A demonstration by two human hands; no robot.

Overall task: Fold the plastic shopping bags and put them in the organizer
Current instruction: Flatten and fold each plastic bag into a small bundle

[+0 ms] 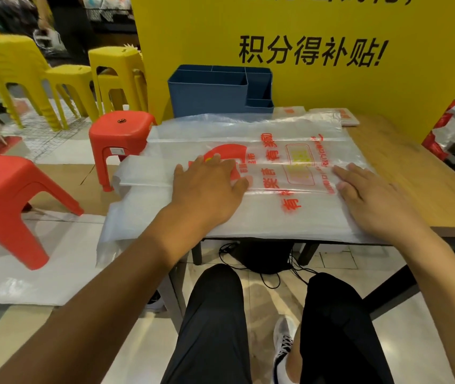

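Observation:
A clear plastic shopping bag (270, 151) with red print lies spread flat across the wooden table (420, 184), its handle end hanging over the left edge. My left hand (207, 187) presses flat on the bag near its red logo, fingers straight. My right hand (370, 198) lies flat on the bag's right end, fingers stretched out. A blue organizer (209, 98) with several compartments stands at the back of the table, beyond the bag. What is inside it cannot be seen.
A small stack of folded bags (348, 117) lies at the back right of the table. A yellow sign board (387, 92) rises behind the table. Red stools (121, 134) and yellow stools (21, 67) stand to the left. A black bag and cables (265, 259) lie under the table.

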